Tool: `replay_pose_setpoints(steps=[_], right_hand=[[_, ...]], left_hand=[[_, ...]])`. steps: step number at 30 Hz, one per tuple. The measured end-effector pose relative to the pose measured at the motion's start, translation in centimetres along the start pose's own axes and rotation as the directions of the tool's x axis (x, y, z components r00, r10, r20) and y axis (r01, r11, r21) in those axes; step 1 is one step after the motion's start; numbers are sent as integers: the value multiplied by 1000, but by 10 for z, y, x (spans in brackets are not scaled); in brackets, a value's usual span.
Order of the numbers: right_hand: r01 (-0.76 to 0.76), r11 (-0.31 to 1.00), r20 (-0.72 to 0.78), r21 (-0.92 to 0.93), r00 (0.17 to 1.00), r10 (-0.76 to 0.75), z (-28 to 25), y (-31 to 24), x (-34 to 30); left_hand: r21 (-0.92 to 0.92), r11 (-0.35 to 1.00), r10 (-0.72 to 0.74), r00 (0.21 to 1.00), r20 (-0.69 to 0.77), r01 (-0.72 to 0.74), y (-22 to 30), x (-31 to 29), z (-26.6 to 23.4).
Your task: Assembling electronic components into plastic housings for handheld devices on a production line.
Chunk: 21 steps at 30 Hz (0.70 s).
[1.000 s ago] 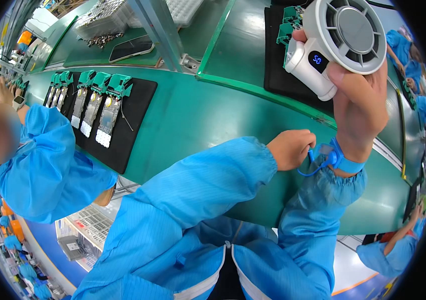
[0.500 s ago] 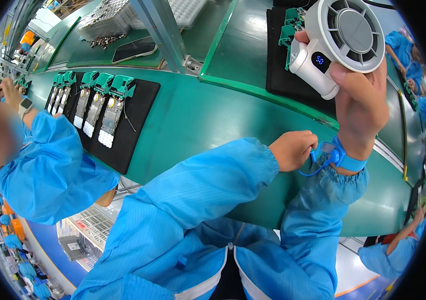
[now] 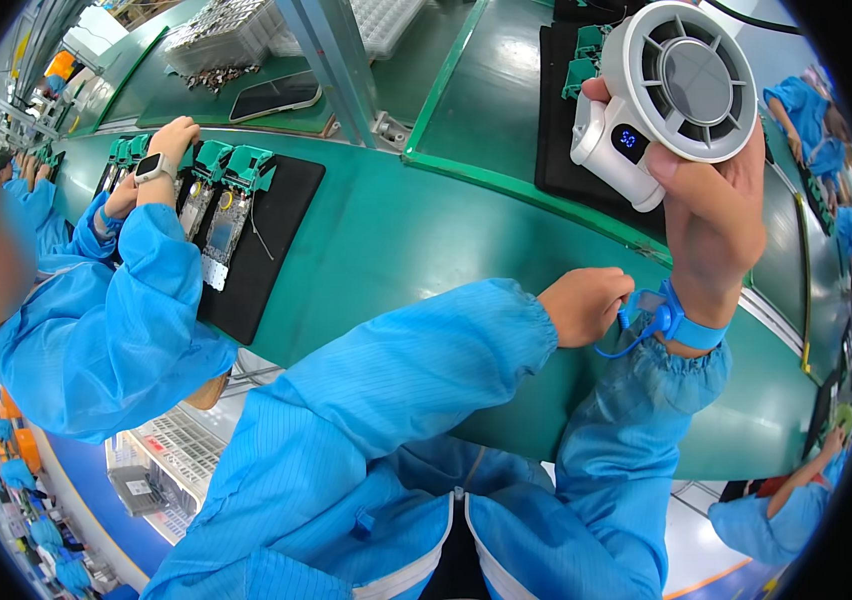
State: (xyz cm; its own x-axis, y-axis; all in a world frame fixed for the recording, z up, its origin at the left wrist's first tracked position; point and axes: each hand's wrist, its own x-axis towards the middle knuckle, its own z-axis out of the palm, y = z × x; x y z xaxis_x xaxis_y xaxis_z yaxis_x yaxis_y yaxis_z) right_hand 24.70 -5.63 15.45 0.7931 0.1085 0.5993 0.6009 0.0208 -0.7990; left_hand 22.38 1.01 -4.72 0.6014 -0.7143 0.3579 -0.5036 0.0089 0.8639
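My right hand point(image 3: 711, 195) is raised at the upper right, closed round a white handheld fan point(image 3: 698, 85). The fan's round grille tilts toward me, and a small lit display shows on its body. Around my right wrist sits a blue wrist strap point(image 3: 691, 325) with a thin blue cord point(image 3: 631, 348). My left hand point(image 3: 586, 305) is closed, low over the table's near part, with its knuckles close to the strap's coiled cord. Its curled fingertips are hidden, so whether anything is in them does not show.
A green table point(image 3: 376, 230) spans the middle, with a green-edged raised surface behind. Circuit boards in green clips point(image 3: 229, 215) lie on a black mat point(image 3: 291, 210), where a co-worker's hands point(image 3: 174, 145) work. A phone point(image 3: 276, 97) lies beyond a metal post point(image 3: 331, 70). Another black mat point(image 3: 556, 140) sits behind the fan.
My right hand and the fan have shifted slightly left and down. My left hand is nearly still. The co-worker's hands have come over the clipped boards on the left mat.
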Motion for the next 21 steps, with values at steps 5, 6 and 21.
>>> replay_pose_setpoints(steps=[5,6,21], right_hand=[[-15,1000,-21,3,1000,15,3,-1,0],[-11,1000,-5,-8,1000,11,1,-1,0],[-163,980,-194,117,964,184,22,-25,14]], left_hand=[[14,999,33,999,-25,-33,-2,1,3],[10,999,34,999,-20,-34,-2,1,3],[-49,996,-73,997,5,73,17,2,-8]])
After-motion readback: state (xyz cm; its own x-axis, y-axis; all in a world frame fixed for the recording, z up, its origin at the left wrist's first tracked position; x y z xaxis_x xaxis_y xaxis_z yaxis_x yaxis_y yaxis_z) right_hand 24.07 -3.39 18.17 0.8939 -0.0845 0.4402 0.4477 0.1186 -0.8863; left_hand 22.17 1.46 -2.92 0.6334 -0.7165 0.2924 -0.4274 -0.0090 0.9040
